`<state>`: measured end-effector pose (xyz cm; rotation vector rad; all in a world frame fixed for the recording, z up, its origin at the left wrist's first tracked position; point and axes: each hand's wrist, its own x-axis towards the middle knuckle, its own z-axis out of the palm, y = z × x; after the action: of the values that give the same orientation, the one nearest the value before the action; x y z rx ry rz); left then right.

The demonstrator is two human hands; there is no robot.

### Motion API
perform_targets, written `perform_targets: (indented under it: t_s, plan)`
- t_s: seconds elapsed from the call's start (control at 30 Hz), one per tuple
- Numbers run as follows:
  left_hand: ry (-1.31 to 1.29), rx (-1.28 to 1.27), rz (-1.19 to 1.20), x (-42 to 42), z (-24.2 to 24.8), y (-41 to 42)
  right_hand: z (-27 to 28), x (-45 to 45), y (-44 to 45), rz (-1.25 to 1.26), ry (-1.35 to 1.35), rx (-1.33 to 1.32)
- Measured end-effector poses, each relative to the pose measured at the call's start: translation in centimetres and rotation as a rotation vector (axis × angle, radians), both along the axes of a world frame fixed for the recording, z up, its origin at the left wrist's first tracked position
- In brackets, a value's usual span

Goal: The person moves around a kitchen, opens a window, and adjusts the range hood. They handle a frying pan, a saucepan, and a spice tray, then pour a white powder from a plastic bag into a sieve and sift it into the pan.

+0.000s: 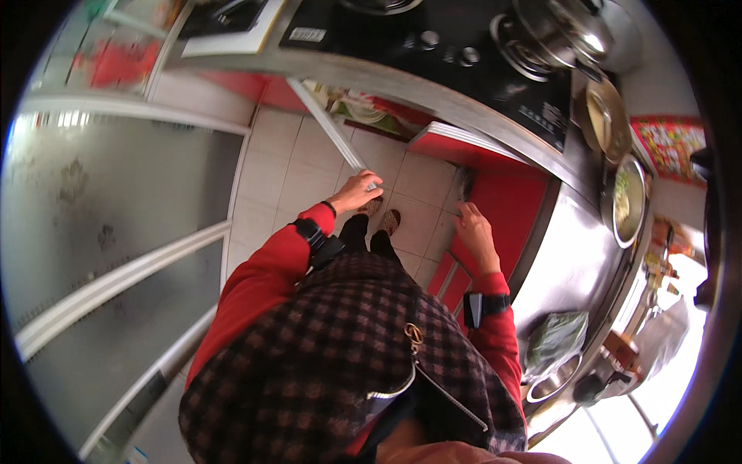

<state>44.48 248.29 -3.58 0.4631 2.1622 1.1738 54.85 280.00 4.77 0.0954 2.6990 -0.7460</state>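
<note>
My left hand (pixel 359 191) grips the outer edge of an open cabinet door (pixel 327 124), seen nearly edge-on below the stove counter. To its right, my right hand (pixel 476 232) is raised with bent fingers beside the red cabinet front (pixel 504 200); nothing shows in it. A second red door (pixel 464 145) also stands open under the gas stove (pixel 423 64). Between the two doors, the cabinet's inside shows pale round dishware (pixel 365 111), partly hidden by the counter.
A steel pot (pixel 556 29) sits on the right burner. Beside it are a pan (pixel 606 119) and a metal bowl with food (pixel 628 203). A plastic bag (pixel 556 342) lies on the steel counter (pixel 571 249). Frosted glass panels (pixel 127 185) stand at left.
</note>
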Motion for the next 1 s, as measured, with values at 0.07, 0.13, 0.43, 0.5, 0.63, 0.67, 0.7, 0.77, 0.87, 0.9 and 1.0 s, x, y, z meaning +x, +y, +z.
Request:
perform_targets:
  t_s: [0.07,0.13,0.43,0.5,0.63,0.67,0.7,0.77,0.87,0.9,1.0]
  plan:
    - [0.008,-0.070,0.020,2.5,1.3,-3.2,-3.5,-1.9,-1.5,0.124,-0.007,-0.060]
    - [0.057,-0.183,0.106,5.2,2.2,-6.3,-6.7,-3.3,-3.4,0.242,-0.015,-0.087]
    - [0.410,-0.248,0.682,10.3,3.0,-16.0,-16.1,-10.3,-11.6,0.393,-0.181,-0.135]
    - [0.405,-0.276,0.747,9.7,3.0,-17.8,-17.4,-12.0,-12.7,0.383,-0.200,-0.092]
    - [0.390,-0.224,0.785,9.4,2.6,-20.9,-20.9,-16.0,-14.3,0.271,-0.367,-0.040]
    - [0.384,-0.225,0.775,9.2,2.5,-21.6,-21.6,-17.0,-14.7,0.218,-0.343,-0.111]
    - [0.378,-0.224,0.763,9.0,2.4,-22.1,-22.1,-18.1,-15.0,0.150,-0.327,-0.148]
    - [0.371,-0.170,0.736,8.7,2.2,-23.2,-23.2,-20.9,-16.1,0.097,-0.242,-0.175]
    - [0.341,-0.145,0.708,8.2,2.1,-23.6,-24.0,-26.2,-17.1,-0.144,-0.275,-0.313]
    - [0.324,-0.140,0.706,8.1,2.1,-23.7,-24.6,-28.1,-17.4,-0.195,-0.255,-0.389]
    - [0.275,-0.157,0.704,7.9,2.0,-24.0,-27.3,-34.3,-18.8,-0.401,-0.175,-0.632]
